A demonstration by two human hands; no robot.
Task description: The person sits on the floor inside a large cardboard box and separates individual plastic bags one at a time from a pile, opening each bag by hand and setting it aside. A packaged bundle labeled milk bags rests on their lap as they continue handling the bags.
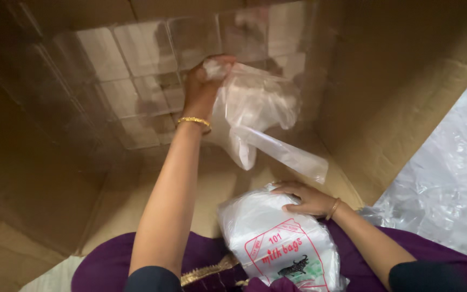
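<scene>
Plastic bags, clear & crumpled [255, 116], hang in the left hand [204, 86], held up inside a big cardboard box [401, 81]. Head view: left grip closed on the top of the clump, fingers pinched round it, rest of the film trailing down & to the right, one long flat strip [287, 154] sticking out toward the box's right wall. Gold bangle [194, 121] on that wrist. Box's back wall has wide clear tape strips [136, 70] across it, shiny w/ reflections. Right hand [305, 198] lies palm-down on a packed bundle of bags [279, 243] resting on the lap; grip flat & spread on it, fingers not curled round anything. Bundle is white-ish, wrapped in clear film, red printed frame & a small dark animal figure on the front. Thin bangle on the right wrist too. Purple garment [433, 254] w/ gold trim below, dark sleeves. Right of the box, a sheet of clear plastic [455, 173] spread out, wrinkled.
</scene>
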